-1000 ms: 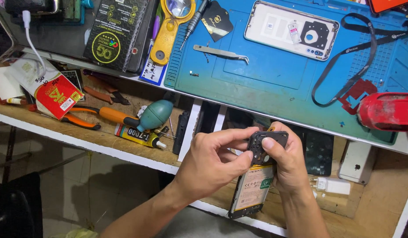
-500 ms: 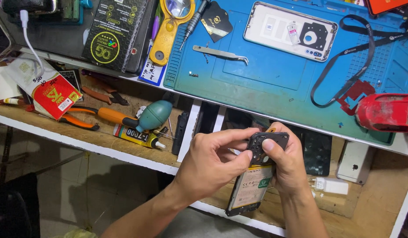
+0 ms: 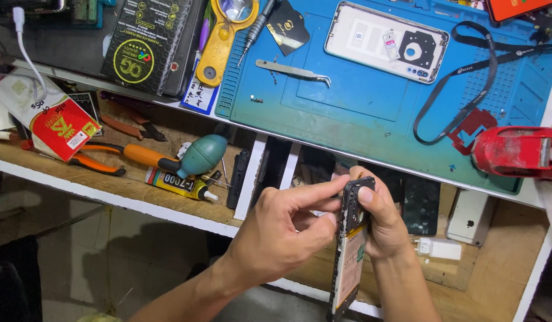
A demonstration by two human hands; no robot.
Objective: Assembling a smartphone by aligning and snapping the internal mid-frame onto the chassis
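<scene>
Opened phone (image 3: 349, 253) sits low center of the frame, turned edge-on, its long axis running top to bottom. Right hand (image 3: 380, 223) is wrapped around its upper end, while left hand (image 3: 282, 232) comes in from the left, fingertips pinching that same top edge.

We see our left hand (image 3: 282, 232) and right hand (image 3: 380, 223) bare. No gloves, rings or sleeves on either forearm.
</scene>
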